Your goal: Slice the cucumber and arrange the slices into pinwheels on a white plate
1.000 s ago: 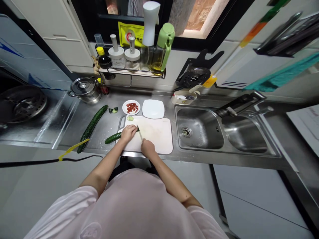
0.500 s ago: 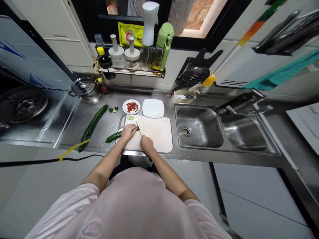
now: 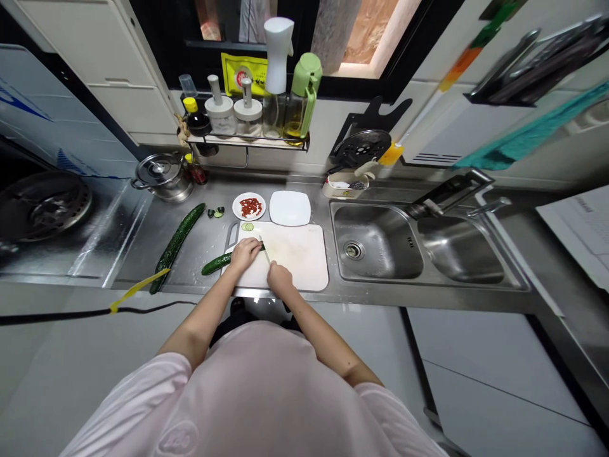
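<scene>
Leftward, cucumber [image 3: 216, 264] overhangs board [image 3: 299, 259] edge; rightward, room.

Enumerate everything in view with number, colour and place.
Cutting board: one, white, centre
Cut cucumber: one, green, partly on board
Slices: at least two, green, on board
Knife: one, pale, over board
Whole cucumber: one, green, left of board
Cucumber scraps: several, green, by round plate
Round plate: one, white, behind board
Red pieces: many, red, on round plate
Square plate: one, white, behind board
Pot: one, silver, back left
Jars: two, clear, shelf
Spray bottle: one, white, shelf
Oil bottle: one, green, shelf
Sink basins: two, silver, right
Faucet: one, dark, above basins
Cloth: one, teal, upper right
Left grip: one, bare, on cut cucumber
Right grip: one, bare, on knife
</scene>
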### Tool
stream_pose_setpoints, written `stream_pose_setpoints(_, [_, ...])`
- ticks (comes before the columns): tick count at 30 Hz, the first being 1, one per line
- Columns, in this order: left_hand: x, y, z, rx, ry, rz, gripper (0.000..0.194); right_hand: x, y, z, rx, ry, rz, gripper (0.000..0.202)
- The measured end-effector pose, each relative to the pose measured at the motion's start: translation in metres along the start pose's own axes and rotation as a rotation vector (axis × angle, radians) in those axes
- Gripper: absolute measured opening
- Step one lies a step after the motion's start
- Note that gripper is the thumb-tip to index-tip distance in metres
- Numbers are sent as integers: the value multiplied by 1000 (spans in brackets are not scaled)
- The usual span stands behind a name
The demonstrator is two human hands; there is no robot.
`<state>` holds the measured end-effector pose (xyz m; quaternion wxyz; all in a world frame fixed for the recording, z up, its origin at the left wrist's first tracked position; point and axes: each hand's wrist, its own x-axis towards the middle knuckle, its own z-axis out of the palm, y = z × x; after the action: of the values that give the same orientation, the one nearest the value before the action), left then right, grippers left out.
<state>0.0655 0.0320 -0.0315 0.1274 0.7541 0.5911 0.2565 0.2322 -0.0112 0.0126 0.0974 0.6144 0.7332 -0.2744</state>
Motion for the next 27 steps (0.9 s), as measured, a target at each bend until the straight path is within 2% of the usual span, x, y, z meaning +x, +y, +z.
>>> stream_pose_setpoints(7, [0,-2,2,-10,16,4,22,-14,6,10,-16,16,-2,23])
stream_pose_setpoints(19, [1,2,-2,20,-25,-25,23,12,-12,-13,35,-7,17,26])
stream_pose_setpoints(27, [1,4,-5,10,-16,-11,23,8,-10,-17,47,-17,0,26])
